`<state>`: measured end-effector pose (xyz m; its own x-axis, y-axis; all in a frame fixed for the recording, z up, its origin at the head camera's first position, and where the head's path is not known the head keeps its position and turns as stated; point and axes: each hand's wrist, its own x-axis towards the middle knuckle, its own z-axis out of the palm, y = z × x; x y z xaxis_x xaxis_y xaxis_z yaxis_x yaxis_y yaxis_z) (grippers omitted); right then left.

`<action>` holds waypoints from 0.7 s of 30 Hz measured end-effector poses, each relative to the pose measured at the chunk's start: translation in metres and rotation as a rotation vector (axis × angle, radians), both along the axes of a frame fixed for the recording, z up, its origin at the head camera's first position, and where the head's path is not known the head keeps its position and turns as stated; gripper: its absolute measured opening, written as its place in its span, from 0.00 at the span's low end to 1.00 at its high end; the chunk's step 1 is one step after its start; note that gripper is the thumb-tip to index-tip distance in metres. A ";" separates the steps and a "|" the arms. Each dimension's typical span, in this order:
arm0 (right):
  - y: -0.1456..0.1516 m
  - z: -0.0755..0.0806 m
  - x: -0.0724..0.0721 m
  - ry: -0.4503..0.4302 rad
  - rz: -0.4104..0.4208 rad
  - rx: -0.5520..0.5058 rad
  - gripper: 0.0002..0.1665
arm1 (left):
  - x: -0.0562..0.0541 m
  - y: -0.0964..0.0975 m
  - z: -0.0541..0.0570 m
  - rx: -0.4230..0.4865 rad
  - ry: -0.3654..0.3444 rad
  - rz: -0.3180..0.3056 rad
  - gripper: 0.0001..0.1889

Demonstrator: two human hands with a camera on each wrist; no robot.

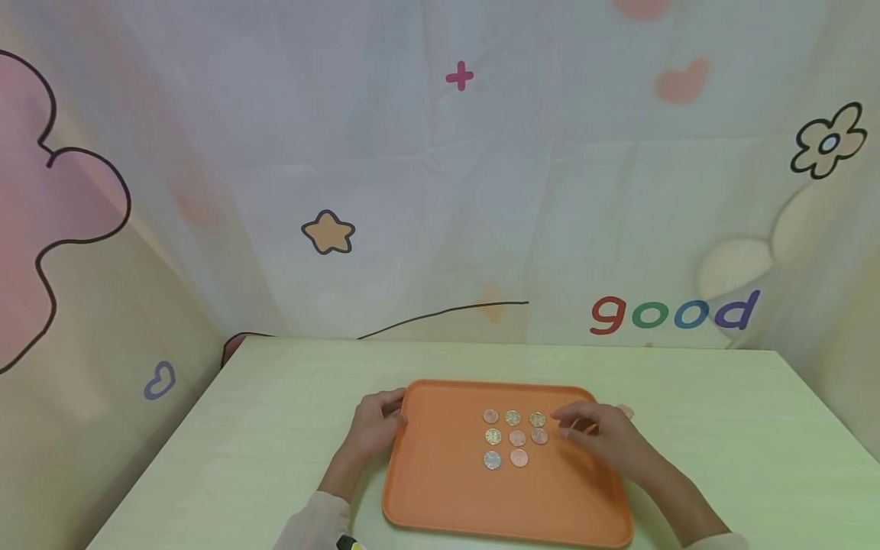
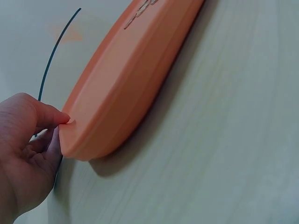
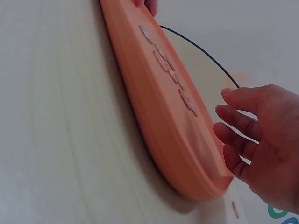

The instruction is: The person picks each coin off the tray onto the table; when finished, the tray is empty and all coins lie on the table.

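Note:
An orange tray lies on the table with several small round coins on it. They are copper, gold and silver in colour, set in rows of three, three and two from back to front. My left hand grips the tray's left rim; in the left wrist view its fingertips pinch the edge. Over the tray's right side hovers my right hand, fingers loosely bent, just right of the coins. The right wrist view shows nothing between its fingers.
Another coin lies on the table just outside the tray's right edge, partly behind the right hand. The pale table extends around the tray. A printed curtain hangs behind the table and along its sides.

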<state>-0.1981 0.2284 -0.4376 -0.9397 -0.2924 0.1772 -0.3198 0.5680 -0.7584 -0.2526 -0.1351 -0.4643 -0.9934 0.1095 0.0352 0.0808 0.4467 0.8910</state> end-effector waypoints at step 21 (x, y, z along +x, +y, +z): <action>-0.016 -0.020 -0.013 0.041 0.006 0.120 0.11 | -0.001 0.000 -0.001 0.015 -0.002 0.006 0.29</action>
